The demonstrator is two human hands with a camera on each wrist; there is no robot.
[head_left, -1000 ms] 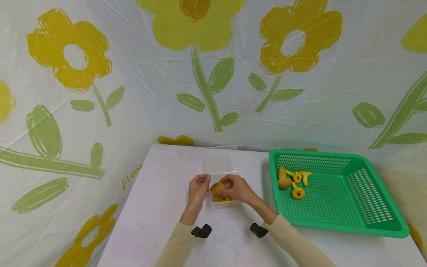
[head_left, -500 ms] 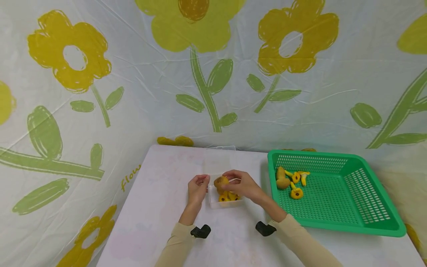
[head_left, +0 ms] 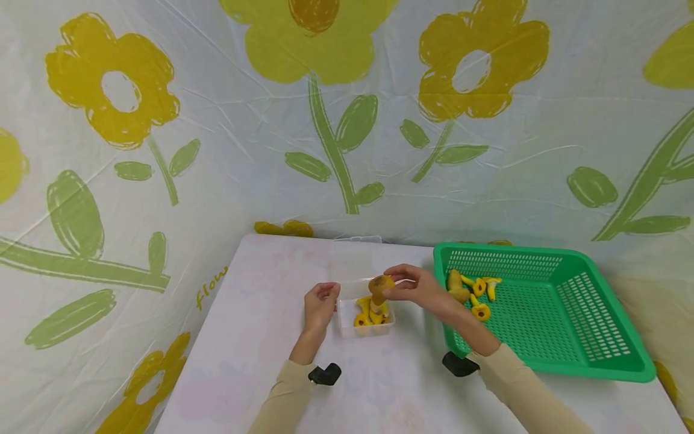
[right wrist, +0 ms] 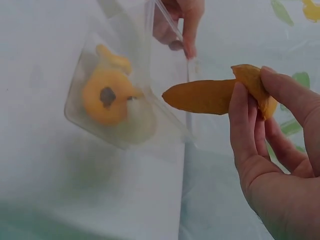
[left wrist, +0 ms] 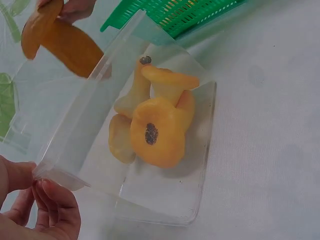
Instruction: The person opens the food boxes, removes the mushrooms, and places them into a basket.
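Observation:
A clear plastic box (head_left: pixel 347 331) stands on the table with its lid (head_left: pixel 355 259) folded back. Several yellow mushrooms (left wrist: pixel 157 132) lie inside it, bunched toward its right side in the head view. My left hand (head_left: pixel 320 307) pinches the box's rim at the left; in the left wrist view its thumb and fingertips meet on the corner. Over the box's right part, my right hand (head_left: pixel 423 292) holds a larger brown mushroom (right wrist: pixel 202 96) by the cap, stem pointing down into the box in the head view. Fingers and thumb close round that cap in the right wrist view.
A green perforated basket (head_left: pixel 547 367) stands right of the box. At its left end lie a brown mushroom (head_left: pixel 456 284) and several yellow mushrooms (head_left: pixel 480 311). Flower-printed cloth (head_left: pixel 217 150) hangs behind and left of the white table (head_left: pixel 244 337).
My right hand has lifted the brown mushroom and moved it rightward, turning it upright with its cap on top. The yellow mushrooms below have come into view. My left hand stays at the box's rim.

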